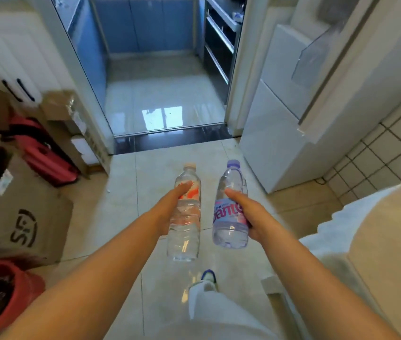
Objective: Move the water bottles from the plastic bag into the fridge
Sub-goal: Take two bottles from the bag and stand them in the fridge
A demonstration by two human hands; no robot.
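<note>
- Left hand [170,212] wraps the red-labelled bottle [185,217], right hand [246,214] the purple-labelled bottle [231,207], thumbs pressed along the labels; the other fingers are hidden behind. Bottles hang close together short of the fridge [292,106]; they could knock and slip.
- The fridge looks closed ahead on the right; with both hands full, opening it risks a drop.

I see open floor [170,155] ahead through the doorway [165,94]. Cardboard boxes [22,217] and a red bin [3,290] crowd my left; what looks like the fridge [292,119] stands right.
</note>
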